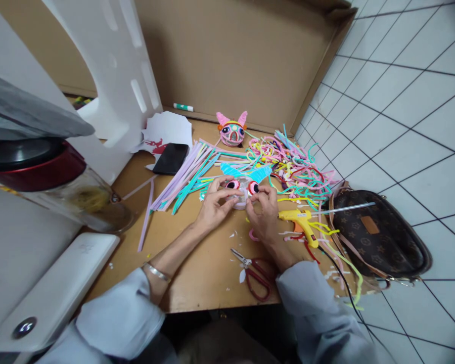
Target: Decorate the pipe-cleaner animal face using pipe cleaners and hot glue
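Between my hands sits a small craft animal head [241, 199] with a clear body, pink-rimmed black eyes and blue pipe-cleaner ears. My left hand [217, 203] grips its left side, fingers curled around the edge. On the other side, my right hand [264, 210] pinches at the face just below the right eye; whether a small piece lies in those fingertips is hidden. Close behind stands a similar head with pink ears [233, 132]. A yellow hot glue gun [305, 222] lies right of my right hand, and red-handled scissors [258, 275] rest nearer the front edge.
Purple and teal pipe cleaners [185, 174] lie left, a tangled multicoloured heap [293, 167] right. A black phone [171, 158] rests by white paper [170, 129]. A brown handbag [379, 232] bounds the right; a glass bottle [94, 202] and white power bank [60, 288] stand left.
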The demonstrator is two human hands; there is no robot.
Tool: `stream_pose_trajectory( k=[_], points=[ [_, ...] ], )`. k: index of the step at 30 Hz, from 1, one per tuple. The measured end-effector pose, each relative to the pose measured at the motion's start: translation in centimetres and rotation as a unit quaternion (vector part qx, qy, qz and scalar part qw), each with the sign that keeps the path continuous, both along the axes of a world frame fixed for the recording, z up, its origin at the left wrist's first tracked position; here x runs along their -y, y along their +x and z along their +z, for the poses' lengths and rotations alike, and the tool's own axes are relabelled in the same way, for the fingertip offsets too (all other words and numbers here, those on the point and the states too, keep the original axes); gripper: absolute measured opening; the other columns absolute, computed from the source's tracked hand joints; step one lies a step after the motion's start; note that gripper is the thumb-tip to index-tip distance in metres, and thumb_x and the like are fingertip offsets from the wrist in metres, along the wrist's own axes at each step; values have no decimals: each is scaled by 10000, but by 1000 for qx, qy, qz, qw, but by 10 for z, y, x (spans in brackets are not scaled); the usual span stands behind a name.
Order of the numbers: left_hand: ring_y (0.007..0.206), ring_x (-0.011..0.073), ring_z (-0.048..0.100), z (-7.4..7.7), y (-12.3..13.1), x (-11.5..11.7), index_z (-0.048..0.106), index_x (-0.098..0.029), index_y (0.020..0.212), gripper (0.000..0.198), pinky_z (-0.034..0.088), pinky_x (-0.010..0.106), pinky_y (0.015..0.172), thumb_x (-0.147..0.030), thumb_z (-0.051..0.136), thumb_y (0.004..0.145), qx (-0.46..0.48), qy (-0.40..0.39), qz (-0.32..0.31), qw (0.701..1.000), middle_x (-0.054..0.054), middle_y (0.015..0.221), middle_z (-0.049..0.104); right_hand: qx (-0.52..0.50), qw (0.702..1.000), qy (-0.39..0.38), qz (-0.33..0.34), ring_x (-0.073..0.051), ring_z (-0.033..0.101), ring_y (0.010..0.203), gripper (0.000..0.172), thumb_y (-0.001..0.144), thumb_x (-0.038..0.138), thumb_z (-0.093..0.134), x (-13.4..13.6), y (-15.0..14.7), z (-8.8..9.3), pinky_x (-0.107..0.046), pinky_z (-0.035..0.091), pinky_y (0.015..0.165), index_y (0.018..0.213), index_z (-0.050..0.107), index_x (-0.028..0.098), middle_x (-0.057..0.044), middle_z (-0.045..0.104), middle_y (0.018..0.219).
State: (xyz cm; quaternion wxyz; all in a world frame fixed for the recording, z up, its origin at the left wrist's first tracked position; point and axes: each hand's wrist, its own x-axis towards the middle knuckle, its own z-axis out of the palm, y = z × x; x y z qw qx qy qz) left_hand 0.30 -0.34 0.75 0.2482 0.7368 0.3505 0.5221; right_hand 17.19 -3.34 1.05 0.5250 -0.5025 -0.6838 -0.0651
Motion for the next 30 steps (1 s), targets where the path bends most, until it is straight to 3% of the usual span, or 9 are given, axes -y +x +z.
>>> stream_pose_trajectory(
  k=[10, 18, 30],
  points=[
    [1300, 268, 481, -1, -3, -1, 778, -343, 1131, 304, 435, 487, 1089, -269, 535, 964, -106, 41, -4, 994, 69, 1465, 496, -21, 999, -32, 3, -249, 578, 1078, 73, 851, 238, 604, 0, 1, -1, -443, 517, 933, 781, 587, 226, -91, 550, 1070],
    [1276, 272, 490, -2, -2, -3, 761, -340, 1178, 314, 419, 490, 1091, -294, 523, 977, -98, 62, 9, 993, 85, 1418, 532, -10, 999, -26, 30, -241, 594, 1065, 49, 822, 193, 575, 5, 2, 3, -425, 524, 929, 859, 587, 222, -93, 551, 1088],
    [1272, 258, 489, -2, -2, -2, 771, -331, 1151, 319, 429, 467, 1080, -318, 497, 989, -107, 53, 12, 993, 78, 1402, 542, 28, 1000, 5, 2, -229, 610, 1064, 76, 857, 162, 596, 4, -1, 0, -407, 543, 909, 865, 560, 229, -96, 584, 1098]
  ],
)
